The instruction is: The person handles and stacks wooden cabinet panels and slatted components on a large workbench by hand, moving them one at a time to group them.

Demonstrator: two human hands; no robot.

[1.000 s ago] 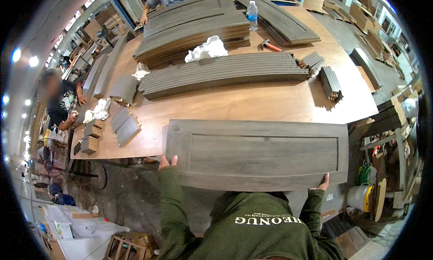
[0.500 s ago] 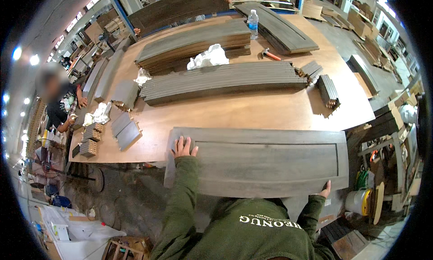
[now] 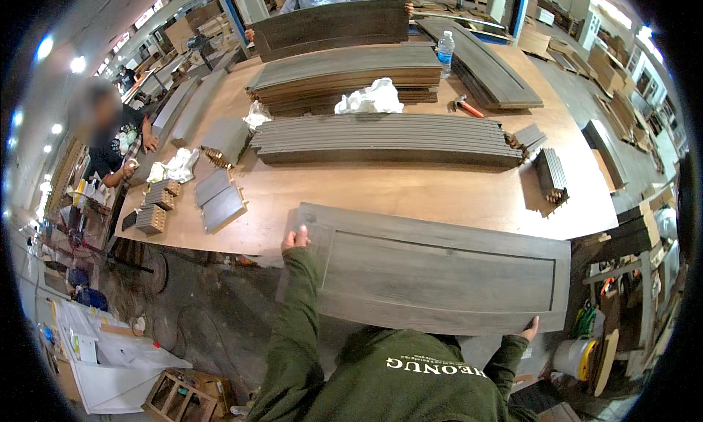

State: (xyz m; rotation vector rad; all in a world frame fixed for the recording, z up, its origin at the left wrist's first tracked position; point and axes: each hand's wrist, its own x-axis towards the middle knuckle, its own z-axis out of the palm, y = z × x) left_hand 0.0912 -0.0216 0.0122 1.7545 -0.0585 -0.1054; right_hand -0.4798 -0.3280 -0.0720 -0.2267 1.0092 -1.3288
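Note:
A grey-stained wooden cabinet door with a recessed centre lies across the table's near edge, partly over my lap. My left hand is closed on its left edge, fingers curled at the rim. At the near right corner my right hand grips the door, thumb on the face and other fingers hidden below. Beyond the door lies a stack of long grey wooden strips. Short grey panels sit left of the door, and a small bundle of grey pieces to its right.
Across the wooden table, a co-worker holds up a dark panel. Another person works at the left. Stacked panels, white cloth, a water bottle, a hammer and a door stack stand farther back.
My left hand has shifted from the door's face to its left edge. The door has turned slightly, its right end nearer me. The co-worker's torso now shows behind the dark panel.

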